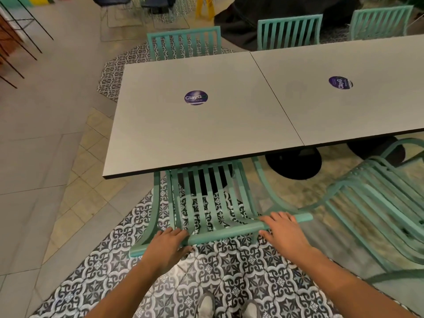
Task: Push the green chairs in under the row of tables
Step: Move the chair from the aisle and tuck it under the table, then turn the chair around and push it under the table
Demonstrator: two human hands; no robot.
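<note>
Floor [34, 134]: plain grey tile at left, patterned black/white tile [229, 271] under the person. Row of tables runs left to right: near table [195, 134] butted edge-to-edge w/ second table [355, 106], each w/ a round purple sticker mid-top (near one [196, 97], other [340, 82]). Black round bases visible under the near edge.

Green chair [206, 203] at near edge of the near table, seat front already under the tabletop, backrest towards the person. Top rail [229, 231] of the backrest is the grab point.

Left hand [169, 246]: on left end of the rail, fingers curled over the top, thumb below, so clamped on it. Right hand [284, 230]: on the rail near its right end, fingers spread apart and laid over the top, thumb under; looks like a wrap grip too.

Second green chair [378, 214] to the right, angled, out from the table's near edge, blurred. Three more green chairs along the far edge: [183, 43], [289, 31], [380, 21]. Shoes [206, 305] at bottom.
</note>
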